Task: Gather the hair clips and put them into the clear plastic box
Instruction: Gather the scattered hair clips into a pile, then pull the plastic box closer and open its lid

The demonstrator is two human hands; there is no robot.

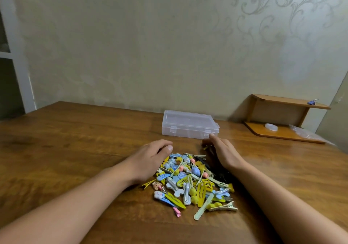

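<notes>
Clips [192, 183] are heaped on the table [75, 140], flanked by both hands; left hand [150, 157] fingers lie relaxed, together; right hand [224, 151] fingers straight, together; the box [189, 124] sits closed beyond; no writing is legible.

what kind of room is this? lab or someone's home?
Most likely a home room, not a lab: patterned wallpaper behind a wooden table, a small wooden shelf against the wall, and a pile of children's hair clips beside a clear plastic box.
</notes>
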